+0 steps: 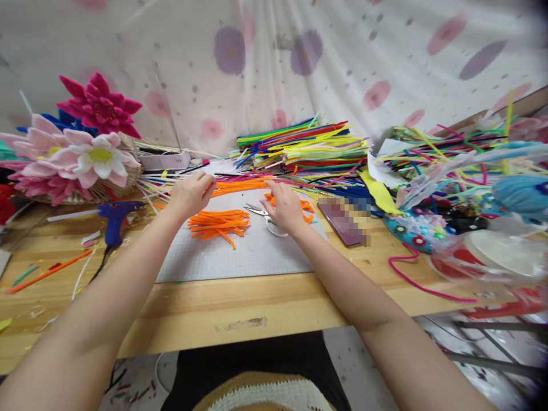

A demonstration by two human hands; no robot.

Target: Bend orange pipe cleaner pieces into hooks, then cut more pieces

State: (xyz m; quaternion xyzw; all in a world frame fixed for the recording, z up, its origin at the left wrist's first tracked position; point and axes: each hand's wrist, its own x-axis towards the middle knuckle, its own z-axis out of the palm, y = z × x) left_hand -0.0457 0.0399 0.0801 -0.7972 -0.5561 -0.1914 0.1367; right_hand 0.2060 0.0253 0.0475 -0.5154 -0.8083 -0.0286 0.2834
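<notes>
Long orange pipe cleaners lie across the back of a grey cutting mat. My left hand is at their left end, fingers bent together; what is between the fingertips is hidden. At their right end is my right hand, its fingers curved and a little apart, above the scissors. A bundle of cut orange pipe cleaners rests on the mat between my forearms. More orange pieces show just right of my right hand.
A blue glue gun and felt flowers are at the left. Stacks of colourful pipe cleaners line the back. A phone lies right of the mat, with a plastic-wrapped spool farther right.
</notes>
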